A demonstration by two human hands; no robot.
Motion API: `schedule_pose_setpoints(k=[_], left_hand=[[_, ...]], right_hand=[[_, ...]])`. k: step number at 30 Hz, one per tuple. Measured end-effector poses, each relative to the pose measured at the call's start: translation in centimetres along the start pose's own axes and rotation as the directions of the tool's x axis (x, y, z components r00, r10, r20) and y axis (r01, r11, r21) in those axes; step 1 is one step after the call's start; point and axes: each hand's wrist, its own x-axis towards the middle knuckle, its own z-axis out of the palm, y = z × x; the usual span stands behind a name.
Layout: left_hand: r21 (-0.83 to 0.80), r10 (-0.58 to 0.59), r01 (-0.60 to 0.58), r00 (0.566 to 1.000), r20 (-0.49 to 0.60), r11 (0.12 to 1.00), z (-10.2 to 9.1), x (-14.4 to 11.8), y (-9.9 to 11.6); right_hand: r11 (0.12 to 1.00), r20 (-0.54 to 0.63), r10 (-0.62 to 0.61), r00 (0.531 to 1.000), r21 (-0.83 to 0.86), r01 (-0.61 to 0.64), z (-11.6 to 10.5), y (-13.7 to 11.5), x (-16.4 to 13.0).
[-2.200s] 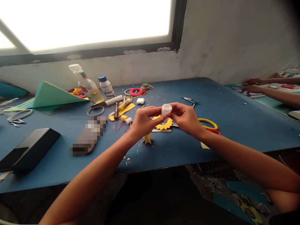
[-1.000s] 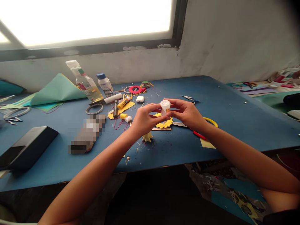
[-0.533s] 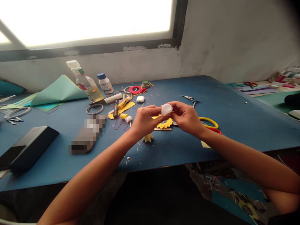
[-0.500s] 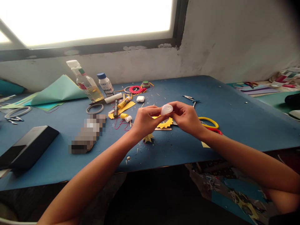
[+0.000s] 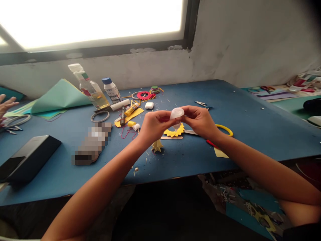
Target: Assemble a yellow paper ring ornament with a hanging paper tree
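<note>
Now a small white cup (image 5: 177, 113) is held above the table (image 5: 250, 120), pinched at nine o'clock by the left hand (image 5: 153, 124) and at three by the right hand (image 5: 200, 122), fingers closed in on it, presumably for steadiness, with its top exposed. Scissors (image 5: 191, 132) are seen at four o'clock from it, a yellow paper star (image 5: 157, 146) at seven.

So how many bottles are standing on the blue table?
2: a clear bottle toward the back left, and a white bottle just right of it, both near the wall. Another, smaller one could be hidden behind the left hand or right hand.
</note>
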Motion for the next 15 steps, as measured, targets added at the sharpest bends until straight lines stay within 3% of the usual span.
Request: schedule_pose_setpoints(k=[4,8,11,15], left_hand=[[-0.208,-0.055,0.041,0.997,-0.061,0.977,-0.14,0.28,-0.14],[-0.047,0.011,-0.018,0.987,-0.157,0.999,-0.30,0.28,-0.39],[0.048,0.077,-0.073,0.993,-0.089,0.996,-0.34,0.08,-0.31],[0.043,0.062,-0.065,0.996,0.056,0.997,-0.12,-0.25,-0.05]], right_hand=[[0.988,0.086,0.056,0.995,0.137,-0.067,-0.47,-0.19,0.20],[0.960,0.138,0.080,0.987,0.255,-0.113,-0.56,0.10,0.27],[0.945,0.172,0.109,0.979,0.287,-0.156,-0.61,0.33,0.36],[0.938,0.209,0.145,0.967,0.281,-0.201,-0.75,0.31,0.37]])
